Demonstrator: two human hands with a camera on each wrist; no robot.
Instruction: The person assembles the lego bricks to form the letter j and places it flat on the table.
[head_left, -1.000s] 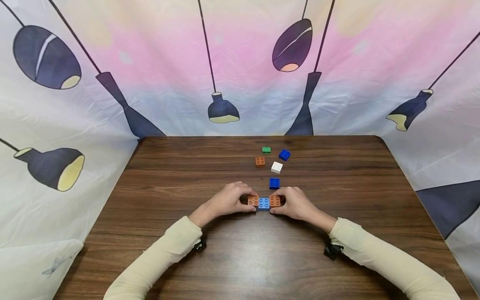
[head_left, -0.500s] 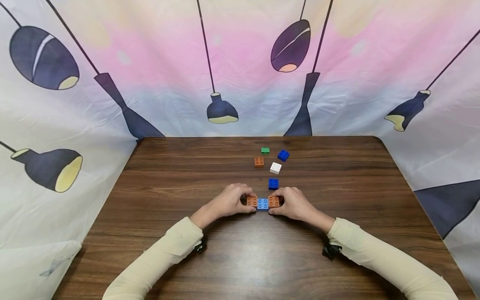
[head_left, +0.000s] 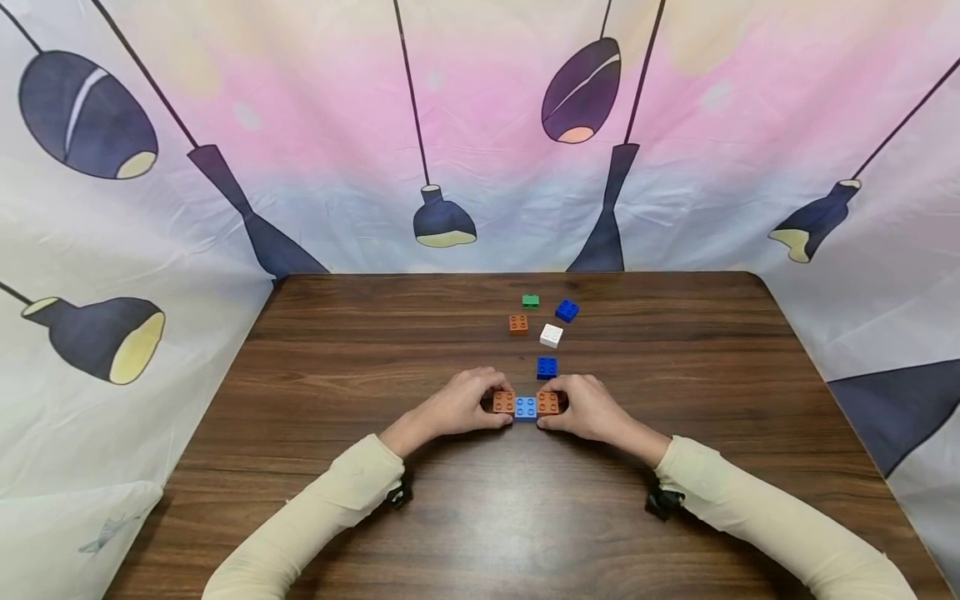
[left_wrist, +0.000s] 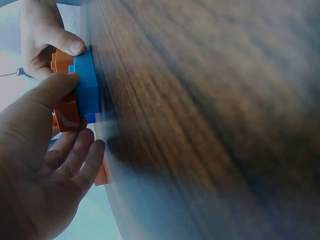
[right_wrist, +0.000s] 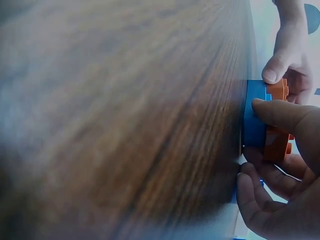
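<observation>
Over the last second almost nothing has been altered: the hands and bricks are seen in the same arrangement, so the work is judged to be at a steadying or pressing point rather than a carrying one. The left orange brick (head_left: 503,402) is pinched between the thumb and fingers of the left hand (head_left: 459,402), and the right orange brick (head_left: 547,402) is gripped likewise by the right hand (head_left: 596,406). Both are seated on the ends of the light-blue brick (head_left: 526,407), whose middle studs are left showing; it appears to be rested on the desk (head_left: 360,333), midway between the left and right edges and well apart from both. Movement is most restricted toward the far edge, where the nearer dark-blue brick (head_left: 547,367), white brick (head_left: 551,336), loose orange brick (head_left: 518,324), farther dark-blue brick (head_left: 567,311) and green brick (head_left: 531,301) are scattered, the green one nearest that edge. Wide room is offered toward either side edge; the near edge is not shown.
</observation>
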